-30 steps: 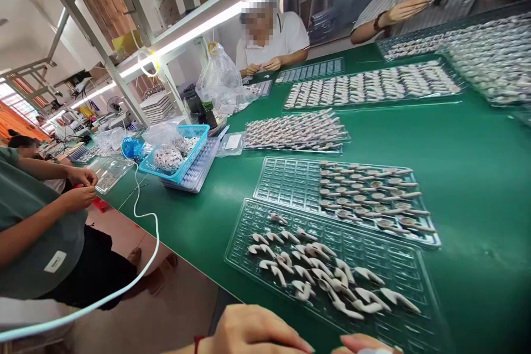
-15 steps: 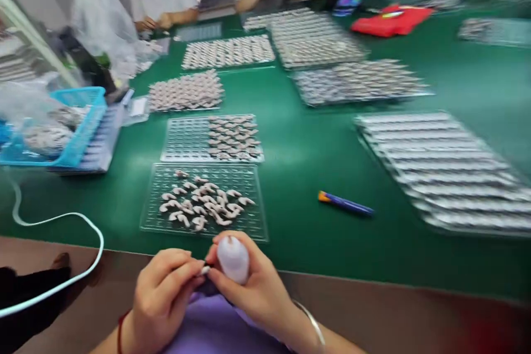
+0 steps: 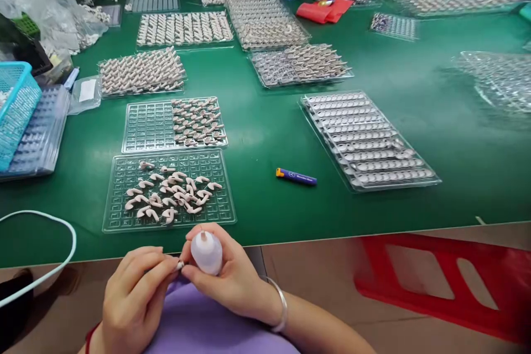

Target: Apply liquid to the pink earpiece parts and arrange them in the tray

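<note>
My left hand (image 3: 135, 293) is closed, its thumb and fingertips pinching a small pale earbud part (image 3: 180, 265), mostly hidden by the fingers. Wrapped in my right hand (image 3: 232, 274) is a white squeeze bottle (image 3: 206, 253) with a thin tip pointing up and away from me. My right thumb and forefinger come close to the earbud part; whether they touch it I cannot tell. Both hands are over my lap at the table's edge. Just beyond them, loose pinkish-white earbud shells (image 3: 178, 189) lie heaped on a clear plastic tray (image 3: 114, 204).
Behind it sits a half-filled tray (image 3: 147, 124) of earbud parts. A purple-and-orange marker-like stick (image 3: 296, 177) lies right, near a tray of white rows (image 3: 365, 138). A blue basket (image 3: 19, 99) and white cable (image 3: 62, 221) are left; a red stool (image 3: 440, 282) is below right. Two people sit opposite.
The view has swung to the right, so the table's contents appear further left, and the red stool shows more. Both hands keep the same holds, close together.
</note>
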`<state>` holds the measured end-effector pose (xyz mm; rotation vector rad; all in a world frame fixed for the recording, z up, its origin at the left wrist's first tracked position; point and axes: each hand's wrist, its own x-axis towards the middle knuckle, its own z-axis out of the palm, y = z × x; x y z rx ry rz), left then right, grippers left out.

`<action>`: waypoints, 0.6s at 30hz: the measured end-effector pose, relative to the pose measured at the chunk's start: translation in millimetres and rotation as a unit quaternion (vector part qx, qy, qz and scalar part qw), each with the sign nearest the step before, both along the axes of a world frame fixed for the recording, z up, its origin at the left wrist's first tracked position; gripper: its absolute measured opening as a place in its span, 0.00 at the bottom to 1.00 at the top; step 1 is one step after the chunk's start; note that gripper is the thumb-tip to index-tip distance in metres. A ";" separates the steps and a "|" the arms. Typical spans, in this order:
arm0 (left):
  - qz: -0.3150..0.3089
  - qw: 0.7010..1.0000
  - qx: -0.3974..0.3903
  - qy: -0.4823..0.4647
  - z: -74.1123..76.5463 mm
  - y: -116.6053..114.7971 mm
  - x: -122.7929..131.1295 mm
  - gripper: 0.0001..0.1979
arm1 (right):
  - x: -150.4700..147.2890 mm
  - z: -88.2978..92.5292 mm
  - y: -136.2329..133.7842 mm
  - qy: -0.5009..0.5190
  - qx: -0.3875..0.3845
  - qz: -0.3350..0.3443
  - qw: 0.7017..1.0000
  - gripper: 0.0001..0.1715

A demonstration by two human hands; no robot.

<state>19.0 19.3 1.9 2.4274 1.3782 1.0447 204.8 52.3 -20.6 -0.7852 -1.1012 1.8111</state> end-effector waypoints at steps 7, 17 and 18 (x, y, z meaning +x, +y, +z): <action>-0.006 1.000 0.000 0.007 -0.5 0.2 1.5 0.14 | 2.0 -2.0 -0.7 -0.001 0.007 -0.014 1.000 0.20; 0.000 1.000 -0.016 0.004 -2.4 -1.3 1.7 0.13 | 2.8 -2.1 -0.9 -0.042 0.037 -0.031 0.998 0.17; 0.000 1.000 -0.017 0.003 -2.3 -1.1 2.1 0.13 | 2.5 -2.3 -1.1 -0.044 0.038 -0.031 0.998 0.16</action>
